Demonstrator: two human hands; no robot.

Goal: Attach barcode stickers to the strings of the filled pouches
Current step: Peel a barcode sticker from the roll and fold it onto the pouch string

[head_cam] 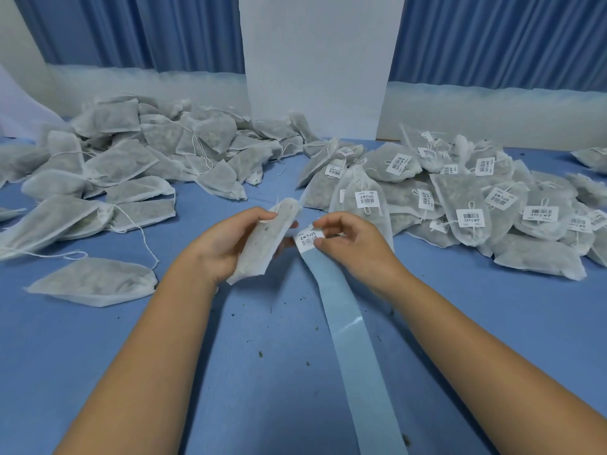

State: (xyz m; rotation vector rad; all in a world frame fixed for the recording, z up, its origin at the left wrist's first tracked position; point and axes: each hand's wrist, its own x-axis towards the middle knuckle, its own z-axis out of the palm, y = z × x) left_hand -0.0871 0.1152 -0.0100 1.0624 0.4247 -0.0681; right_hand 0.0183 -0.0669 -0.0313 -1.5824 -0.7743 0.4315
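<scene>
Fingers [259,214] of your left hand [223,247] grip a pouch [262,244] close beside the barcode sticker [305,239] your right hand [354,244] pinches, likely to keep its string within reach.

Forearms extended from near; left hand [226,247] gripped white mesh pouch [259,251], right hand [353,244] pinched white barcode sticker [305,239].

The barcode stickers [366,199] on the pouches [458,192] bore black bars and one line of characters, too small to read.
</scene>
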